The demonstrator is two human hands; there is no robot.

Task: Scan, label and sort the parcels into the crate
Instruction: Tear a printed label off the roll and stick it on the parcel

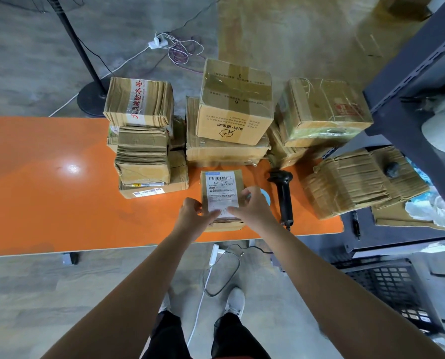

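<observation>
The table [47, 177] lies bare to the left; stacked boxes [235, 117] wall the far edge, the scanner [283, 193] blocks the right.

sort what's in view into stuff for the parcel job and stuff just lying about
Job: small parcel held by left hand and right hand, label, scanner, stacked parcels, crate.
Lying about: fan stand, power strip, cap, pen.
</observation>
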